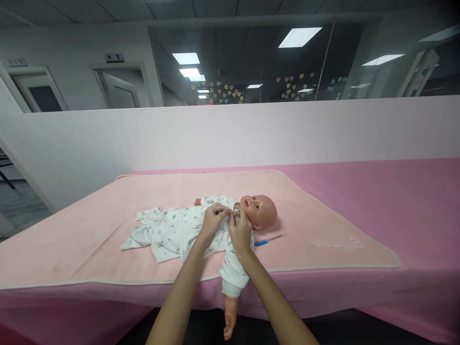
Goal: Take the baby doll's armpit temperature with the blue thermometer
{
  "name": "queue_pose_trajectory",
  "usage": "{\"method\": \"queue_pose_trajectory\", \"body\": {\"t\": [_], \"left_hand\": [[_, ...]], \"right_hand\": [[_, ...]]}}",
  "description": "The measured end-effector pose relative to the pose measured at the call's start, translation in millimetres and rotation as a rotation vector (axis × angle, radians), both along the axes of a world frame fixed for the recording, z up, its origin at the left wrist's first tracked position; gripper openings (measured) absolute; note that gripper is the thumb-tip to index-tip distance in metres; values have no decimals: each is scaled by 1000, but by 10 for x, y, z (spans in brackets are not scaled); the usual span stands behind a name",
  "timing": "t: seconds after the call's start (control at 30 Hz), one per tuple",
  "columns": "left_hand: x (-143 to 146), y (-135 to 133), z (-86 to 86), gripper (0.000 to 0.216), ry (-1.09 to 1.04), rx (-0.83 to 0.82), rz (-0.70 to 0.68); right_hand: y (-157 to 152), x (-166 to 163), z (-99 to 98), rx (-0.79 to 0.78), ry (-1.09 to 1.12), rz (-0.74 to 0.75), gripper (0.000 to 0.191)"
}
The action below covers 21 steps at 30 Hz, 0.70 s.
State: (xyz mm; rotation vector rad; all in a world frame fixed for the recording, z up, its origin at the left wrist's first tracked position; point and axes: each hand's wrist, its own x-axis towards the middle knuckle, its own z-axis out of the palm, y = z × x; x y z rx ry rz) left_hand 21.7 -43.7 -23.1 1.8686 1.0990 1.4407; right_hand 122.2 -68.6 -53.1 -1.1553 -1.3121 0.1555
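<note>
A baby doll lies on its back, head to the right, dressed in white printed baby clothes. My left hand pinches the cloth at the upper chest, just below the neck. Close beside it, my right hand is closed on the same garment near the collar, fingertips almost meeting the left ones. What exactly lies between the fingertips is too small to make out. One sleeved doll arm hangs toward me over the table's front edge. The trouser legs spread flat to the left.
A blue-ended thermometer-like stick lies beside the doll's head. Under the doll is a peach blanket with a pale border, spread over a pink table cover. A low white wall with glass above stands behind.
</note>
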Motion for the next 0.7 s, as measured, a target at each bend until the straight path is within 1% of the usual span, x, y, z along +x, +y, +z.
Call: {"method": "queue_pose_trajectory", "body": {"t": [0.13,0.23,0.33,0.53,0.7], "left_hand": [[-7,-6,6,17,-34,13,-50],[-7,-14,2,15,-16,42,-54],[7,-47,-2,15,16,86,2],[44,-119,10,16,90,156,96],[33,-120,16,19,132,157,120]], "right_hand": [[-2,3,-13,-1,2,-15,27],[1,5,-16,13,-6,-26,25],[2,10,-11,28,-21,-27,22],[-10,12,0,40,7,-39,21],[-6,-6,-8,70,35,-41,19]]}}
